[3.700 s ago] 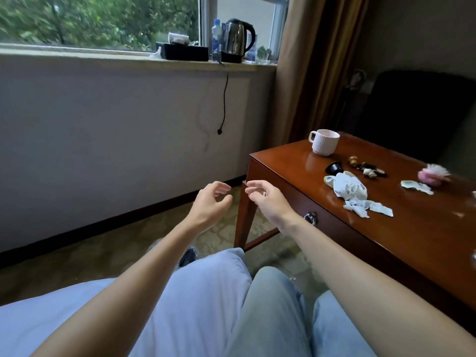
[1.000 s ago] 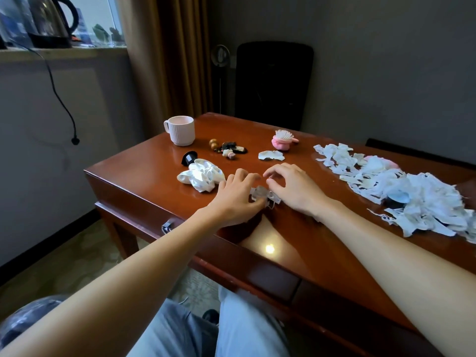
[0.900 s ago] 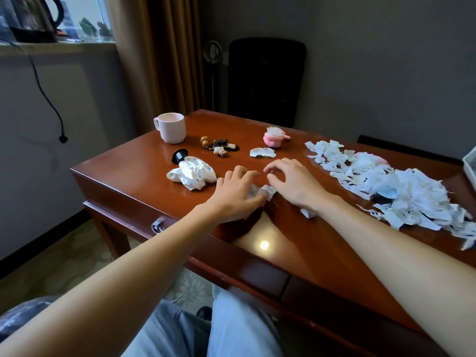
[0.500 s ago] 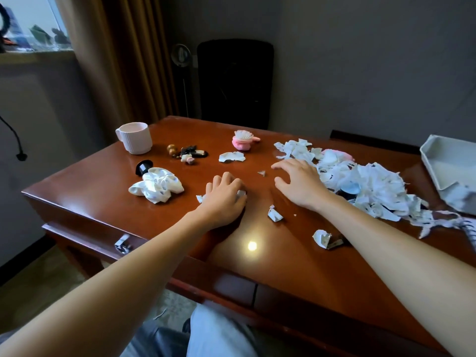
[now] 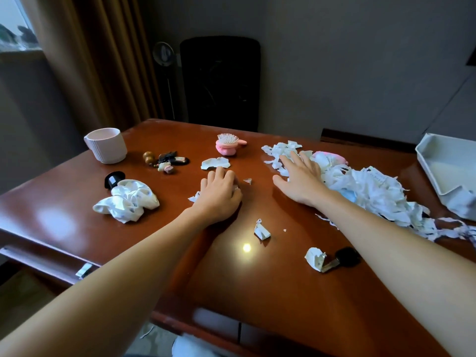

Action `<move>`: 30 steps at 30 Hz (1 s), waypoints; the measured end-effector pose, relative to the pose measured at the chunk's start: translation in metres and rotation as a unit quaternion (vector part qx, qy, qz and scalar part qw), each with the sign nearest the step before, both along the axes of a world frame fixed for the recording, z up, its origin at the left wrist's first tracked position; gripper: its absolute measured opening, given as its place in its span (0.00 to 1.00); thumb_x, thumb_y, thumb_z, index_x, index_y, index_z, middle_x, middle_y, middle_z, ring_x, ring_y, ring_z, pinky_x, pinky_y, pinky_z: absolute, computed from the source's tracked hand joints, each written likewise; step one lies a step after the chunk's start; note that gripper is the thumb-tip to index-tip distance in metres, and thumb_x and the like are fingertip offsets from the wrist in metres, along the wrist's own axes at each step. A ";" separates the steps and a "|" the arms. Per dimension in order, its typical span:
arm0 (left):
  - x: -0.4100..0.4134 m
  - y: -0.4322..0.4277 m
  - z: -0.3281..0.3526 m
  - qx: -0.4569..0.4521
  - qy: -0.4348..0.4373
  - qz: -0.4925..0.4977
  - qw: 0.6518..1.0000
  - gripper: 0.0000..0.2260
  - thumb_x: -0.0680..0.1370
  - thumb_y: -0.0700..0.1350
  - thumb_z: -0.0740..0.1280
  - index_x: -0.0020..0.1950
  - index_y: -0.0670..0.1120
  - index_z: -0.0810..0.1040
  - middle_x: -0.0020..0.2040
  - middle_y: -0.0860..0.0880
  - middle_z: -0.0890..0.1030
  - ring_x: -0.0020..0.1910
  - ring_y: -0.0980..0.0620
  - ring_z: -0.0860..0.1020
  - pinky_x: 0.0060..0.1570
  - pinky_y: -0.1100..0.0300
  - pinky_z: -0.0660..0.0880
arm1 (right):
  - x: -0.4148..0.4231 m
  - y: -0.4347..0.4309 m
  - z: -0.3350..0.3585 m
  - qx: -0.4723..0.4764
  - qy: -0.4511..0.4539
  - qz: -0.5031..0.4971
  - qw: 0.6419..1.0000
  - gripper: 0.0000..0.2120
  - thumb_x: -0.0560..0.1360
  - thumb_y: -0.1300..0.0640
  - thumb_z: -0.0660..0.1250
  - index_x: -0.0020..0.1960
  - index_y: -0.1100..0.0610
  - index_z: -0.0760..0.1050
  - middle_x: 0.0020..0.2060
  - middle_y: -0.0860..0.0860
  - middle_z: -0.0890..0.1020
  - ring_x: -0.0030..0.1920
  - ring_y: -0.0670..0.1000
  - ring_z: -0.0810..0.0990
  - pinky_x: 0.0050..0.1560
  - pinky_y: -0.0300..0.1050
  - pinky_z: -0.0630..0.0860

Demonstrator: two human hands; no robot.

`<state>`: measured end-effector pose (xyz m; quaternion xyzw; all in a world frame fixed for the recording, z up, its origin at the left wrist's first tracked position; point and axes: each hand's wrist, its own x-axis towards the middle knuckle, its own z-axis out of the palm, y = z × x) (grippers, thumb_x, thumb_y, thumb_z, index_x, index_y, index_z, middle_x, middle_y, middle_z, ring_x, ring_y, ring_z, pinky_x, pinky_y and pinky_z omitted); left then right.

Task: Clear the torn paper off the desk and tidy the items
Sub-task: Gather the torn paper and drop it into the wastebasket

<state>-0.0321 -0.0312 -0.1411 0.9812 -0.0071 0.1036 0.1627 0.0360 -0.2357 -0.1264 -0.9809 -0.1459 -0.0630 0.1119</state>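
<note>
Seemingly to sweep everything together, the left hand (image 5: 221, 195) clenches paper scraps (image 5: 194, 197) under its palm on the bench (image 5: 257, 279), while the right hand (image 5: 301, 180), released and flat, presses the torn-paper heap (image 5: 373, 191) beside it.

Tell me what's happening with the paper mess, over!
Left hand grips small white paper scraps. Right hand flat on big torn white paper pile. Black-headed key beside crumpled white scrap.

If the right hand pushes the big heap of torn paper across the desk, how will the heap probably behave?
The heap is loose thin strips, so it probably weighs little and slides easily on the glossy desk. It likely will not move as one: strips already trail at its edge, so some may stay behind.
</note>
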 end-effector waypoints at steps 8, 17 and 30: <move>0.033 0.010 -0.008 -0.004 -0.035 0.049 0.998 0.24 0.79 0.55 0.59 0.75 0.52 0.61 0.76 0.46 0.58 0.76 0.44 0.54 0.73 0.42 0.52 | 0.057 0.024 -0.004 -0.025 -0.063 0.021 0.998 0.28 0.81 0.42 0.51 0.79 0.48 0.54 0.79 0.51 0.55 0.79 0.55 0.47 0.76 0.61 0.44; 0.044 0.012 -0.013 -0.038 -0.010 0.058 0.998 0.25 0.80 0.60 0.55 0.76 0.54 0.64 0.80 0.48 0.59 0.80 0.46 0.50 0.74 0.36 0.41 | 0.073 0.033 -0.016 -0.044 0.004 -0.005 0.999 0.28 0.80 0.41 0.49 0.77 0.48 0.60 0.76 0.52 0.63 0.77 0.57 0.56 0.71 0.63 0.55; 0.025 0.011 -0.004 -0.072 -0.054 0.065 0.994 0.14 0.79 0.51 0.62 0.64 0.56 0.74 0.69 0.50 0.71 0.72 0.47 0.62 0.74 0.42 0.48 | 0.033 0.032 -0.012 0.025 -0.075 0.114 0.990 0.15 0.81 0.49 0.57 0.65 0.46 0.76 0.64 0.48 0.77 0.66 0.52 0.72 0.72 0.55 0.55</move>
